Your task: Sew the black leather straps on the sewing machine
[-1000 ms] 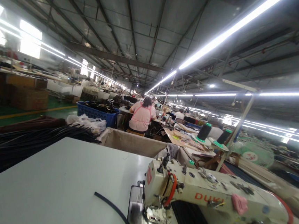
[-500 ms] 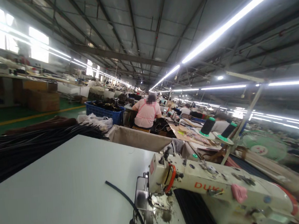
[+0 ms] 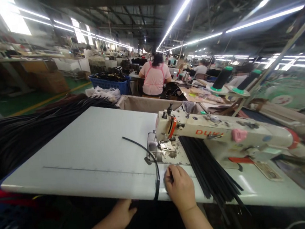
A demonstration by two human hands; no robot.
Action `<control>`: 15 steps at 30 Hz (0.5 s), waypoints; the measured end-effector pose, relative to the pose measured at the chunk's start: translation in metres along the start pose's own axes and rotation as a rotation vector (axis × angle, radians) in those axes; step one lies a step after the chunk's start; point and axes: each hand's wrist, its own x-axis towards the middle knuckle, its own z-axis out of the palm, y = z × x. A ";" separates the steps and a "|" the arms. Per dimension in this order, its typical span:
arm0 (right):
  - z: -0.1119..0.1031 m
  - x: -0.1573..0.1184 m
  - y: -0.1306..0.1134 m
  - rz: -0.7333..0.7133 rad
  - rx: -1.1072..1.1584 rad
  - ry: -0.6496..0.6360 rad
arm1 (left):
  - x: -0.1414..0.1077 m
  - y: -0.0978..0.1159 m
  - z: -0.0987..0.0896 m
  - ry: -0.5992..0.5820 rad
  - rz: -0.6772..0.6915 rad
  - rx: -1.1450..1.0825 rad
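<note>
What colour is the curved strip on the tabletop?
The strip is black, best seen in the head view.

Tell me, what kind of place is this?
It looks like a sewing workshop, maybe a factory. There's a sewing machine on a white table, two big spools of dark thread behind it, and a person in pink seated farther back.

Table [image 3: 91,148] bears sewing machine [image 3: 220,126], black strips [image 3: 209,168], perhaps a banknote [image 3: 269,171].
</note>
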 end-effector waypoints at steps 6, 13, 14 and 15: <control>-0.004 0.001 0.003 0.118 0.147 0.006 | -0.034 0.061 -0.025 -0.349 0.209 -0.121; -0.014 -0.004 -0.011 0.175 0.283 -0.036 | 0.007 0.118 -0.051 0.444 0.784 0.400; -0.015 -0.005 -0.013 0.181 0.296 -0.045 | 0.016 0.122 -0.052 0.464 0.826 0.517; -0.017 -0.006 -0.014 0.187 0.307 -0.055 | 0.023 0.126 -0.053 0.459 0.883 0.617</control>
